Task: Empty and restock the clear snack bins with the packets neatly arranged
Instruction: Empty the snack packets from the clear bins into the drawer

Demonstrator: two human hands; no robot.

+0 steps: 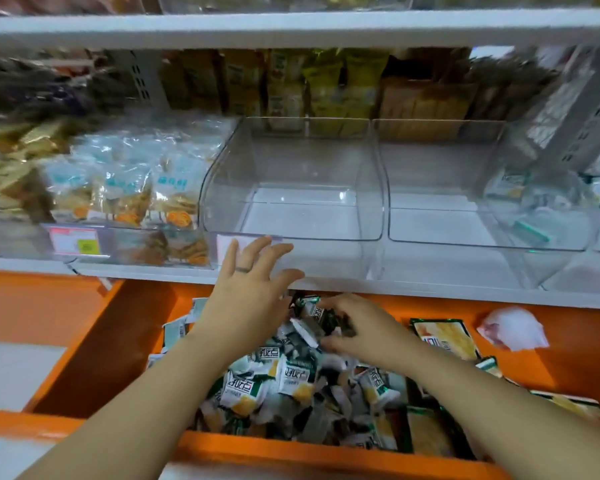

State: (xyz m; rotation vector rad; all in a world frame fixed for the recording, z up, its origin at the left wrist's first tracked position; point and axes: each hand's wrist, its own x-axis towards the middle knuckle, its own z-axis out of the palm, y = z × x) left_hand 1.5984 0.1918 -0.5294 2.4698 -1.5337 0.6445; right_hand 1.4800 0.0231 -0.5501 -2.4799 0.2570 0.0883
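A clear snack bin (293, 221) stands empty on the white shelf, with a second clear bin (440, 223) to its right that is nearly empty. Below them an orange drawer (94, 344) holds a loose pile of small green-and-white snack packets (281, 379). My left hand (252, 289) is raised with fingers spread, its fingertips against the front lip of the empty bin. My right hand (355, 327) reaches into the pile with fingers curled around a few packets at the pile's far end.
A bin of clear-wrapped cracker packs (136, 195) stands left of the empty bin. Larger green-edged packets (442, 337) and a crumpled white wrapper (513, 327) lie on the orange surface to the right. Boxed snacks fill the back of the shelf, under another shelf board (291, 27).
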